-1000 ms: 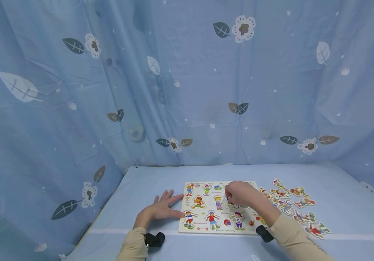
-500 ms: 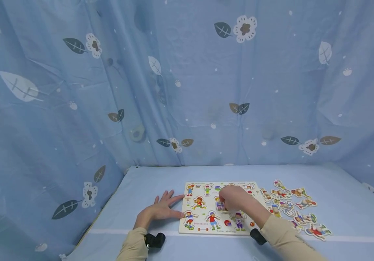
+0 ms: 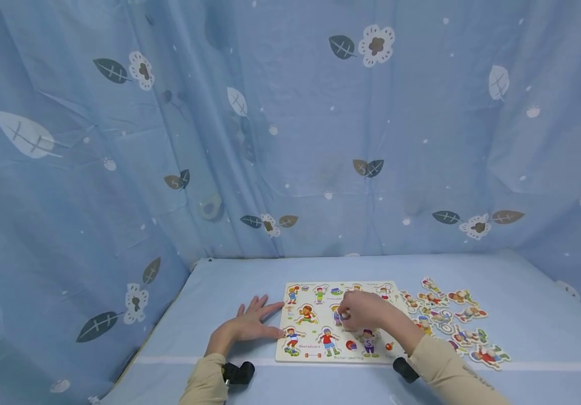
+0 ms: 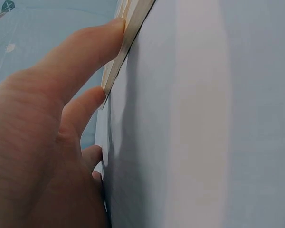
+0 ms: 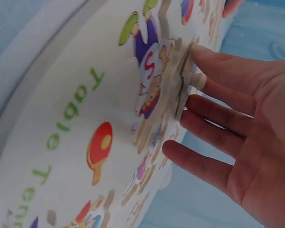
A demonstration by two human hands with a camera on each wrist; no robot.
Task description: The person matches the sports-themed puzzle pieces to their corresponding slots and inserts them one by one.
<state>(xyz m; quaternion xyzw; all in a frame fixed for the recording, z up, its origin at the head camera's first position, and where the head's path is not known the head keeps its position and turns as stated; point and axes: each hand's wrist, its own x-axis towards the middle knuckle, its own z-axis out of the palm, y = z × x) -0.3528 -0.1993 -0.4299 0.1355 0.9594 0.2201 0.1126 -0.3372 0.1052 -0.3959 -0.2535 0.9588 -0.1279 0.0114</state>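
A cream wooden puzzle board [image 3: 316,334] printed with child sports figures lies on the table. My left hand [image 3: 247,325] rests beside it, fingers spread, with thumb and index fingertip against its left edge; the left wrist view shows the board's side edge [image 4: 128,40] at these fingertips. My right hand [image 3: 363,311] is over the middle of the board. In the right wrist view its thumb and fingers pinch a thin knobbed puzzle piece [image 5: 183,88], seen edge-on close above the board. The piece's picture is hidden. Beside it lies a figure with an "S" shirt [image 5: 148,66].
Several loose figure pieces [image 3: 468,313] are scattered and partly overlapping to the right of the board. A blue patterned curtain [image 3: 290,169] hangs behind the table. A white stripe [image 3: 549,367] crosses the blue tablecloth near the front.
My right hand has shifted left and slightly nearer across the board, uncovering its upper right figures and more of the loose pieces. The left hand keeps its place at the board's edge.
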